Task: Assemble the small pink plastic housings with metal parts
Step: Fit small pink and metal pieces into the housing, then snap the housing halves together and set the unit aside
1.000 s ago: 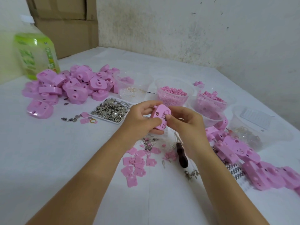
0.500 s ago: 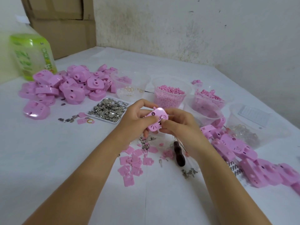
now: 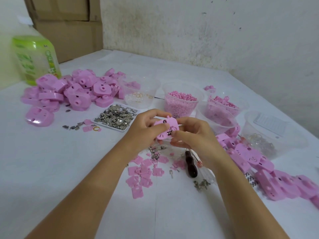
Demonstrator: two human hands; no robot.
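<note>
Now a pink housing [image 3: 164, 129] is gripped by the left hand [image 3: 144, 130] while a metal part [image 3: 168, 133] is pinched into it by the right hand [image 3: 189, 135]; firm seating is likely needed next.

- A left hand [image 3: 145, 130] grips the left side of a pink housing [image 3: 165, 128] above a white tabletop [image 3: 51, 161].
- A right hand [image 3: 193, 135] pinches the housing's right edge, beside a small metal part [image 3: 168, 133] set in it.
- Left of the housing: a tray [image 3: 110, 126] of loose metal pieces, with a pile of pink housings [image 3: 74, 90] beyond it.
- Behind the housing: a clear cup [image 3: 179, 107] of pink beads.
- Nearer than the housing: a dark-handled tool [image 3: 190, 165] and flat pink plates [image 3: 141, 173].
</note>
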